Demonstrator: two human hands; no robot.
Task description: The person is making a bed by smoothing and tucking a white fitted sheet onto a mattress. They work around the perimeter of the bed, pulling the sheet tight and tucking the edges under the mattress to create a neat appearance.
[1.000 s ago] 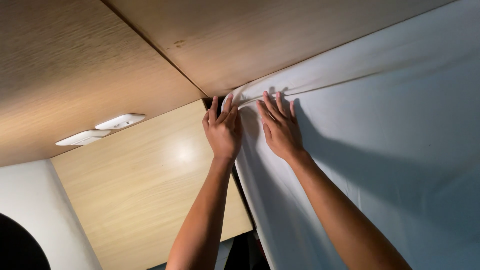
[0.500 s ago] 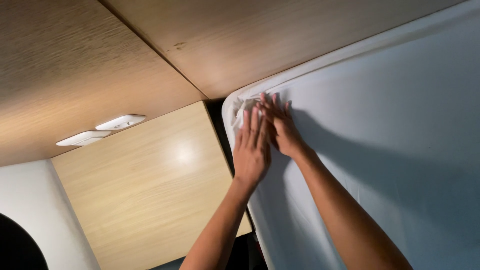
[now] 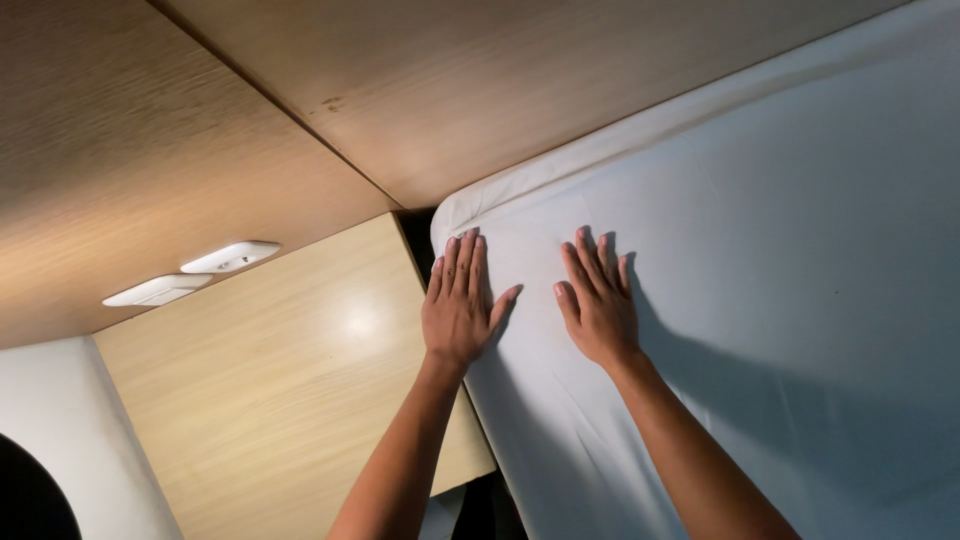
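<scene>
A mattress covered by a pale blue-white fitted sheet (image 3: 780,260) fills the right side of the head view, its rounded corner against wooden wall panels. My left hand (image 3: 458,305) lies flat on the sheet near that corner, fingers together and pointing at the corner. My right hand (image 3: 598,300) rests flat on the sheet just to the right, fingers spread a little. Neither hand holds anything. The sheet under my palms looks smooth and tight.
A wooden headboard panel (image 3: 480,90) runs along the mattress edge. A glossy wooden bedside surface (image 3: 290,380) lies left of the mattress, with a dark gap (image 3: 415,235) between them. Two white switch plates (image 3: 190,272) sit on the panel at the left.
Both hands were bunched at the mattress corner with the sheet's edge under the fingers. They have slid back from the corner and now lie flat; the sheet covers the corner smoothly.
</scene>
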